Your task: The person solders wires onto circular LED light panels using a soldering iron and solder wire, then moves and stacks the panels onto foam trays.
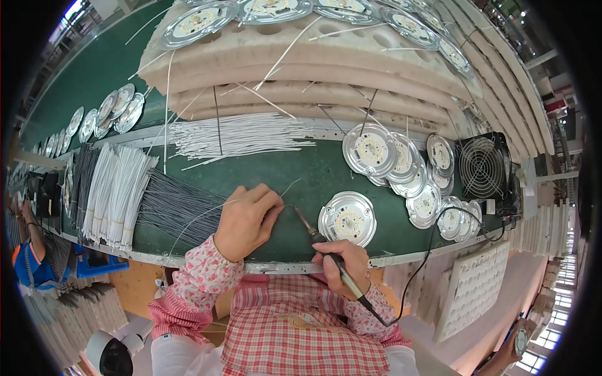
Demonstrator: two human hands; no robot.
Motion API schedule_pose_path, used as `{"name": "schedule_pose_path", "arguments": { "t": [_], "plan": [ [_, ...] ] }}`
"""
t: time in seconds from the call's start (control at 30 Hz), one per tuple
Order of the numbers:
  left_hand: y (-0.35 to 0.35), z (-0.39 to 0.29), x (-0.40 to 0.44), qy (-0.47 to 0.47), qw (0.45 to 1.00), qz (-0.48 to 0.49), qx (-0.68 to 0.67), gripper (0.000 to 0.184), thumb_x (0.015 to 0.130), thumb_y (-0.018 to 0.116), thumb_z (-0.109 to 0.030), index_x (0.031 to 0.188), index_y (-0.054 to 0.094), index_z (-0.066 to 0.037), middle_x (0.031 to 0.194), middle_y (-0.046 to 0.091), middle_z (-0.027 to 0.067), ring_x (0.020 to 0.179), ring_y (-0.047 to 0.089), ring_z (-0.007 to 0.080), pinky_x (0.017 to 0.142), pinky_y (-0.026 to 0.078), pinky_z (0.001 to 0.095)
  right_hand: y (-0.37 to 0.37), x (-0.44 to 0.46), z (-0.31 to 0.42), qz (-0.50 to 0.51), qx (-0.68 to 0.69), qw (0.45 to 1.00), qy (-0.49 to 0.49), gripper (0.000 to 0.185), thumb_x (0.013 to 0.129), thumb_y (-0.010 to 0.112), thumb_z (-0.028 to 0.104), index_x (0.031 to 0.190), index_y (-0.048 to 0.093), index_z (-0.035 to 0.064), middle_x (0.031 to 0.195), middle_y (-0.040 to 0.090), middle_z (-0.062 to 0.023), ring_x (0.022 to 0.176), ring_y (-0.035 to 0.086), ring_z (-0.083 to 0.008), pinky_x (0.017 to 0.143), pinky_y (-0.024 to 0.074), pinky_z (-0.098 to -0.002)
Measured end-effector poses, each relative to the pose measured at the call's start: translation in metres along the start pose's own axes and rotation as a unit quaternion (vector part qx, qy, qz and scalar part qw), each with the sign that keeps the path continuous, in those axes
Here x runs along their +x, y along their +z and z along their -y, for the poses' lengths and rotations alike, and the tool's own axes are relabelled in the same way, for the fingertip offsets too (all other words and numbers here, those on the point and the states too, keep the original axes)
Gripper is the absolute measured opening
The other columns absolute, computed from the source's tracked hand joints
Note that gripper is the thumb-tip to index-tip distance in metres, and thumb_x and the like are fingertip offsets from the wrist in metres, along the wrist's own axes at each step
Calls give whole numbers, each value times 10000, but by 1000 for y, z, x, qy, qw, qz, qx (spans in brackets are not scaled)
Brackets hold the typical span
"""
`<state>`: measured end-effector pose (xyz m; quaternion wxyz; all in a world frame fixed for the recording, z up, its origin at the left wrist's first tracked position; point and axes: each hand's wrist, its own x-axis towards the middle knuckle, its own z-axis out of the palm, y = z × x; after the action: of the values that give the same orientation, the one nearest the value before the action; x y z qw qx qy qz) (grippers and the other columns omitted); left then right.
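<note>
My right hand is wrapped round the handle of a soldering iron, its tip pointing up and left over the green mat. My left hand is closed on a thin wire, which trails down to the left and sticks out past the fingers at the upper right. Just right of the iron's tip lies a round silver disc with a yellowish dotted board. Dark wires lie left of my left hand, beside bundled white wires.
Overlapping discs sit at the right, near a black fan. Loose white wires lie below stacked foam trays holding more discs. The iron's black cord loops to the right. A person is at the far left.
</note>
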<state>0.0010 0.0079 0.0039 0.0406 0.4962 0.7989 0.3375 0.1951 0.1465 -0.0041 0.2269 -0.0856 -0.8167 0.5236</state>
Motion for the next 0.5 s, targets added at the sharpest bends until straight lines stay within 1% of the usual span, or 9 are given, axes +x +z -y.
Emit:
{"name": "schedule_pose_path", "arguments": {
  "t": [0.1, 0.2, 0.4, 0.5],
  "plan": [
    [-1, -1, 2, -11, 1000, 13, 8, 97, 801, 732, -59, 844, 648, -80, 791, 612, 52, 659, 552, 270, 658, 404, 361, 0, 1, -4, 9, -32, 998, -51, 186, 869, 609, 55, 1026, 686, -10, 711, 678, -81, 607, 677, -207, 565, 525, -314],
    [-3, -2, 6, -19, 999, 27, 10, 89, 808, 723, -61, 837, 639, -75, 784, 615, 58, 659, 562, 279, 666, 404, 364, 0, -1, -3, 11, -26, 999, -35, 221, 911, 572, 140, 1042, 665, -12, 766, 706, -114, 662, 699, -234, 633, 554, -329],
    [-6, -2, 9, -21, 999, 45, 4, 80, 816, 713, -71, 835, 635, -76, 776, 613, 56, 650, 565, 281, 676, 404, 370, -1, -1, -3, 28, -17, 999, -21, 223, 912, 562, 115, 1063, 651, -22, 807, 716, -136, 697, 717, -238, 662, 572, -334],
    [-6, -2, 9, -19, 999, 46, 11, 77, 818, 710, -75, 836, 635, -77, 775, 609, 58, 654, 568, 280, 675, 403, 371, 4, -2, -7, -15, 7, 999, -31, 209, 850, 606, 39, 1038, 680, -16, 744, 700, -91, 631, 687, -219, 575, 534, -312]
  ]
}}
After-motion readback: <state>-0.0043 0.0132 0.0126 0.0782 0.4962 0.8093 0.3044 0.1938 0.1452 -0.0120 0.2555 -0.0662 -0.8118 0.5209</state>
